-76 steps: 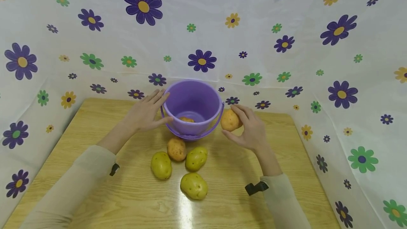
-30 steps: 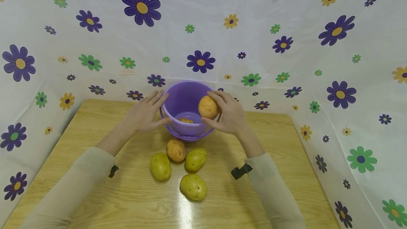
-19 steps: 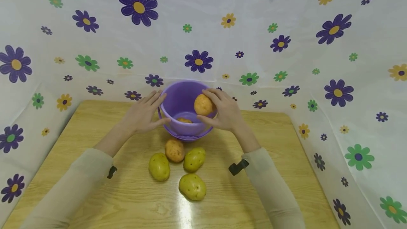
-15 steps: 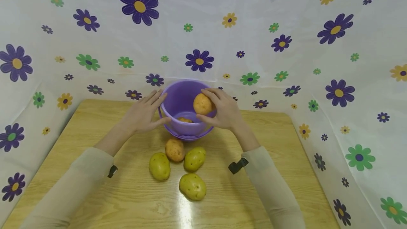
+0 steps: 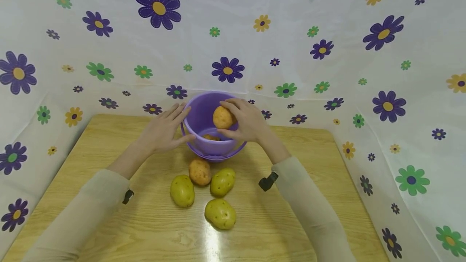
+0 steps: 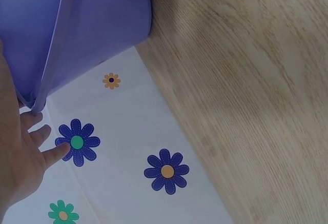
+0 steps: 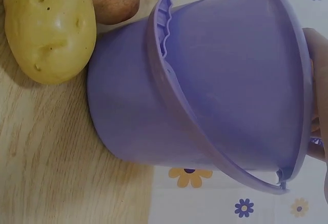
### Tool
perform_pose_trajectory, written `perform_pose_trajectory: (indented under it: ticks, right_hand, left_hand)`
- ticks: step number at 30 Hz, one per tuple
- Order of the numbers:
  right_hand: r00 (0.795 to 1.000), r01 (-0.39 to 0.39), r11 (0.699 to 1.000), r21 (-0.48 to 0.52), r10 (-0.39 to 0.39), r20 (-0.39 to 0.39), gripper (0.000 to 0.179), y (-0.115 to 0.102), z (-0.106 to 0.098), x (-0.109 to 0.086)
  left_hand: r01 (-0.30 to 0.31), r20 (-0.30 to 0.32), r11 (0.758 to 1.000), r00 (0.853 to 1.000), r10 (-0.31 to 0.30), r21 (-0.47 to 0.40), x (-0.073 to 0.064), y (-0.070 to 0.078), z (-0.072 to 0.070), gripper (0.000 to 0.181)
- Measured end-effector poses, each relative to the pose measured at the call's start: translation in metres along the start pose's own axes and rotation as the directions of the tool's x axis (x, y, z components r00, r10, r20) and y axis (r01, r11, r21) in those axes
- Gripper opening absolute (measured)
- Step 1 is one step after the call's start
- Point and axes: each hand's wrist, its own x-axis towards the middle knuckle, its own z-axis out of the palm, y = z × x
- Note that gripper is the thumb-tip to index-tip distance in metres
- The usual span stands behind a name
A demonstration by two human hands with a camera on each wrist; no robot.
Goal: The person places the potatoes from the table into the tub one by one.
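Observation:
A purple bucket stands at the back of the table, its handle hanging down in front. My right hand holds an orange-brown potato over the bucket's mouth, at the right side of the rim. On the bucket's floor lies another orange-brown potato, partly hidden by the front wall. At the left of the rim rests my left hand, fingers extended and thumb spread along the front. In the left wrist view, part of the left hand shows beside the bucket wall.
In front of the bucket lie a brown potato and three yellow-green potatoes: a left one, a right one and a nearest one. A white flowered cloth surrounds the wooden table at the back and sides.
My right hand has carried the potato leftward from beside the bucket to over its opening. The left hand has stayed at the rim, and the potatoes on the table have not moved.

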Motion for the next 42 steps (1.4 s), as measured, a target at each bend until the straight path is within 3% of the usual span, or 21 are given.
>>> perform_pose_trajectory:
  ticks: [13,27,42]
  right_hand:
    - [0.991,0.057,0.994,-0.089,-0.046,0.128,0.081,0.004,0.006,0.02]
    - [0.942,0.085,0.973,-0.213,-0.009,0.336,0.081,-0.001,0.009,0.033]
    - [0.919,0.079,0.967,-0.24,0.022,0.393,0.085,-0.004,0.015,0.042]
  left_hand:
    - [-0.006,-0.007,1.0,1.0,0.006,0.003,0.001,-0.001,0.003,0.095]
    - [-0.001,-0.012,1.0,1.0,0.001,0.001,0.0,0.0,0.002,0.095]
    - [-0.005,0.003,1.0,1.0,0.005,0.005,0.0,-0.001,0.002,0.094]
